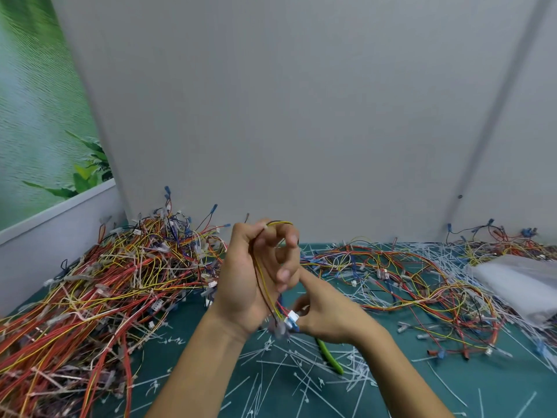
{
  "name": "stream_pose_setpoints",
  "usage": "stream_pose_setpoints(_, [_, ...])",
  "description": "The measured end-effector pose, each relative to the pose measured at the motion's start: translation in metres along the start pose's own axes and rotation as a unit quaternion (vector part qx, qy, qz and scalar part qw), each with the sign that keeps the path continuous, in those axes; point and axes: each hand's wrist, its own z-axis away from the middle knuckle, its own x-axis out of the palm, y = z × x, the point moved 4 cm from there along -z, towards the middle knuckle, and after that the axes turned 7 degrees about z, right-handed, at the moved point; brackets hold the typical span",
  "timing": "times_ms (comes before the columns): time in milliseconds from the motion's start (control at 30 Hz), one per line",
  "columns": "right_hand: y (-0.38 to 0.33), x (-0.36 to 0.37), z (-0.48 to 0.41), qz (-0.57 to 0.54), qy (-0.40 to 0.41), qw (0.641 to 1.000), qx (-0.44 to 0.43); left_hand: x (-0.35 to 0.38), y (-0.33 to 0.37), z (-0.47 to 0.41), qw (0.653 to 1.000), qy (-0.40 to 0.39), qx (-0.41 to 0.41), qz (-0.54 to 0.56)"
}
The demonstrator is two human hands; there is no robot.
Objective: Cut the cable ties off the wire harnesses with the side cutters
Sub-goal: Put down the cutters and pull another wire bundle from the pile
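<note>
Fingers [291, 239] of my left hand [247, 285] are curled in toward the palm, and a thin wire harness [261, 276] of yellow, black and brown strands loops over the top of them and runs down across the palm. That hand is raised, palm facing me, above the green mat [187, 357]. Lower and just to the right, my right hand [328, 315] meets the bottom end of the same harness, its thumb and fingertips pinching the white plug [291, 316] there, though that spot is blurred. From under the right hand a green handle of the side cutters [330, 356] sticks out toward me over the mat; I cannot tell whether the hand holds it or it simply lies there. A deep pile of harnesses [90, 291], red, orange and yellow, fills the left side of the mat up to the wall [286, 116]. More loose harnesses [407, 276] sprawl across the right side. White cable ties [286, 366] litter the mat around my forearms. A clear plastic bag [518, 285] sits at the far right, and a leafy green poster [36, 116] hangs at upper left.
</note>
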Motion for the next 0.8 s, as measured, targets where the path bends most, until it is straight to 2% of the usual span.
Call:
stream_pose_setpoints(67, [-0.008, 0.007, -0.003, -0.061, 0.036, 0.997, -0.022, 0.008, -0.004, 0.002, 0.997, -0.048, -0.019, 0.059])
stream_pose_setpoints(167, [-0.02, 0.008, -0.002, -0.191, 0.091, 0.977, -0.033, 0.014, -0.005, 0.004, 0.995, -0.077, -0.048, 0.038])
stream_pose_setpoints(267, [-0.023, -0.003, -0.003, -0.343, 0.164, 0.925, -0.01, 0.009, -0.006, 0.004, 0.995, -0.067, -0.067, 0.007])
stream_pose_setpoints(367, [-0.021, -0.021, -0.005, -0.471, 0.215, 0.855, 0.014, 0.001, -0.002, 0.004, 0.991, -0.035, -0.002, -0.132])
stream_pose_setpoints(467, [-0.021, -0.032, -0.003, -0.566, 0.215, 0.796, 0.01, -0.005, 0.004, 0.004, 0.967, 0.006, 0.035, -0.251])
stream_pose_setpoints(633, [-0.019, -0.04, 0.003, -0.629, 0.194, 0.753, 0.019, -0.014, 0.01, 0.005, 0.897, 0.004, 0.035, -0.441])
stream_pose_setpoints(733, [-0.021, -0.048, 0.008, -0.66, 0.176, 0.73, 0.004, -0.015, 0.007, 0.006, 0.884, -0.04, -0.016, -0.466])
stream_pose_setpoints(800, [-0.02, -0.055, 0.012, -0.663, 0.162, 0.731, -0.016, -0.015, 0.0, 0.007, 0.872, -0.079, -0.072, -0.477])
